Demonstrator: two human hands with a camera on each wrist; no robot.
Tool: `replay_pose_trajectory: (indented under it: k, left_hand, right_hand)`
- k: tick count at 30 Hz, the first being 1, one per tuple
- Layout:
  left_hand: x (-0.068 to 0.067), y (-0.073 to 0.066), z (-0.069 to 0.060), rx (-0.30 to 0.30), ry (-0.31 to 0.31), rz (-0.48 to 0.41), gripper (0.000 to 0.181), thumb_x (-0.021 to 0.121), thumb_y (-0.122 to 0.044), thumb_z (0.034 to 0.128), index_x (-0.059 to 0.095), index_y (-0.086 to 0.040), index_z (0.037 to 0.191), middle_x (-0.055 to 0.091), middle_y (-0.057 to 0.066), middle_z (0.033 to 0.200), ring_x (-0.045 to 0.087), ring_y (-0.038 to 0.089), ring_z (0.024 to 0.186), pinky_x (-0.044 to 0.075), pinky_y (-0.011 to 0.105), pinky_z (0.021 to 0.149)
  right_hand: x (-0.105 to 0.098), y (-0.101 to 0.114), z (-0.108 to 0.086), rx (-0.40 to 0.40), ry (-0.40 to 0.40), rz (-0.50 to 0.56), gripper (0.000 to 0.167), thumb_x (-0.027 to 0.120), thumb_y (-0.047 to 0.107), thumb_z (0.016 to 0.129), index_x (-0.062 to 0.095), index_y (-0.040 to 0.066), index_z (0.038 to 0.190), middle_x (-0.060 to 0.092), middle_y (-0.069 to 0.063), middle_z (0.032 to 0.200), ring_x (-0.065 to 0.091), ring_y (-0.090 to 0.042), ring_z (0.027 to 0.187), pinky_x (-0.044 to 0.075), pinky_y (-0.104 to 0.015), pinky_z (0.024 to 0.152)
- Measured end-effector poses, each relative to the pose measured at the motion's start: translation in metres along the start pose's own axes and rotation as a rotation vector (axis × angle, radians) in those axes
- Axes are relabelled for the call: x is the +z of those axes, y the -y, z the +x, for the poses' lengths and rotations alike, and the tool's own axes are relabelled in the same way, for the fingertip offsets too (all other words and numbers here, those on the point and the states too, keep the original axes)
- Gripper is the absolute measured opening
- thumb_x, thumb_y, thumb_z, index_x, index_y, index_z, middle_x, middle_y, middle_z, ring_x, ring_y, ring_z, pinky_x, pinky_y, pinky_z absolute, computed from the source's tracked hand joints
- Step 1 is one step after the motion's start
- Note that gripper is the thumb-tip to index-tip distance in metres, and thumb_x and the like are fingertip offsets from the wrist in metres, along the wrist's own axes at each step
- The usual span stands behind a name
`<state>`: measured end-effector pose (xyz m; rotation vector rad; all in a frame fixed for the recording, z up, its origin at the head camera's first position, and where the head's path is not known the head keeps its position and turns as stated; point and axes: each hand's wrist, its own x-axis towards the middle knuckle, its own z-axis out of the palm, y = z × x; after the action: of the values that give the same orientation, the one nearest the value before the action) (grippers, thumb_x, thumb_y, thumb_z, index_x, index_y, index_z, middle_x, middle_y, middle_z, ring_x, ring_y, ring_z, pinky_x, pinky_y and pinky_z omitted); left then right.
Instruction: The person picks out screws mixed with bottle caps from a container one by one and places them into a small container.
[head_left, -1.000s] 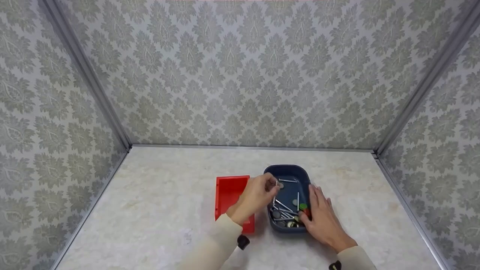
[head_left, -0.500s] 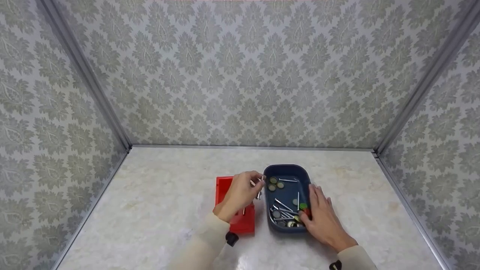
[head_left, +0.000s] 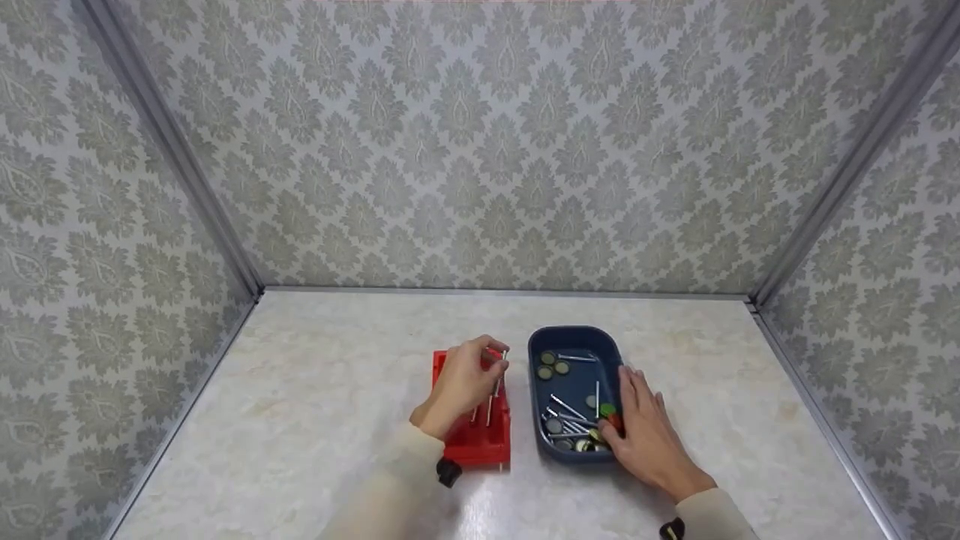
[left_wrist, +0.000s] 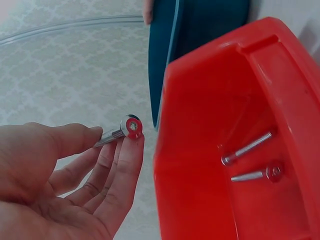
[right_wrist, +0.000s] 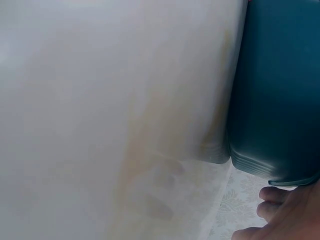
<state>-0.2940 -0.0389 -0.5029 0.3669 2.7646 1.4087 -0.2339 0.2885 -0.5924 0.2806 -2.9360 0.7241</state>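
Between thumb and fingertips my left hand [head_left: 461, 379] pinches a metal bolt [left_wrist: 132, 126] with a round socket head, over the red bin [head_left: 480, 454]. Inside that bin, two more bolts show in the left wrist view, one of them a threaded bolt [left_wrist: 248, 148]. My right hand [head_left: 651, 446] rests on the right rim of the dark blue tray [head_left: 574, 337]. Its fingers lie fairly straight along the outside and the thumb reaches over the rim. Several long bolts [head_left: 571, 407] and round discs [head_left: 562, 367] lie in the tray.
A green cap-like piece [head_left: 607, 409] and an orange piece beside it lie by my right thumb in the tray. The two containers stand side by side on a pale marbled table [head_left: 337, 390]. Patterned walls [head_left: 480, 187] enclose it at the back and sides.
My left hand has moved left from over the blue tray to above the red bin, carrying the bolt. The right hand has stayed at the tray's rim.
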Motion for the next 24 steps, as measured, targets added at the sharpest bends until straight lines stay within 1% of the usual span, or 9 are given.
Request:
replay_pose_trajectory:
  k: [2,4,9,17,20,24]
  left_hand:
    - [-0.001,0.004,0.001,0.000,-0.002,0.012,0.025,0.075,-0.010,0.1123,0.080,-0.005,0.137,0.087,0.013,0.111,0.070,0.011,0.070,0.066,0.030,0.070]
    - [-0.003,0.008,0.002,-0.013,0.010,0.015,0.026,0.074,-0.009,0.1127,0.079,-0.003,0.137,0.087,0.014,0.111,0.070,0.012,0.071,0.066,0.029,0.069]
    - [-0.005,0.015,0.004,-0.048,0.039,0.048,0.027,0.073,-0.008,0.1130,0.078,-0.002,0.138,0.085,0.014,0.113,0.072,0.014,0.079,0.067,0.031,0.072]
    - [0.000,0.019,0.009,-0.098,0.061,0.126,0.021,0.073,-0.007,0.1123,0.081,-0.002,0.131,0.081,0.011,0.100,0.068,0.015,0.075,0.062,0.029,0.069]
    - [0.003,0.017,0.012,-0.136,0.070,0.170,0.022,0.075,-0.006,0.1115,0.080,-0.001,0.133,0.081,0.013,0.103,0.069,0.017,0.078,0.065,0.031,0.073]
    - [0.008,0.015,0.013,-0.209,0.088,0.216,0.028,0.076,-0.006,0.1114,0.078,-0.002,0.139,0.082,0.016,0.117,0.072,0.022,0.091,0.071,0.040,0.086]
  right_hand:
    - [-0.001,0.000,0.000,-0.003,0.000,0.000,0.096,0.068,0.034,0.114,0.015,-0.003,0.184,0.023,-0.033,0.190,0.019,-0.055,0.180,0.021,-0.084,0.140]
    - [-0.001,0.001,0.000,-0.002,0.004,-0.002,0.096,0.068,0.034,0.114,0.015,-0.002,0.185,0.023,-0.033,0.191,0.019,-0.055,0.180,0.021,-0.083,0.140]
    - [-0.001,0.001,0.000,0.004,0.009,-0.007,0.097,0.069,0.034,0.114,0.014,-0.002,0.185,0.022,-0.032,0.191,0.019,-0.055,0.180,0.021,-0.083,0.140]
    - [-0.002,0.001,-0.001,0.003,0.014,-0.001,0.097,0.069,0.035,0.114,0.014,-0.002,0.185,0.022,-0.032,0.191,0.018,-0.054,0.180,0.020,-0.083,0.140]
    - [-0.002,0.002,0.000,0.007,0.021,0.004,0.097,0.069,0.035,0.114,0.013,-0.002,0.185,0.021,-0.031,0.192,0.017,-0.054,0.180,0.019,-0.083,0.140]
    - [-0.002,0.002,0.000,0.011,0.022,0.005,0.098,0.069,0.035,0.114,0.012,-0.001,0.185,0.019,-0.031,0.192,0.016,-0.054,0.181,0.018,-0.082,0.141]
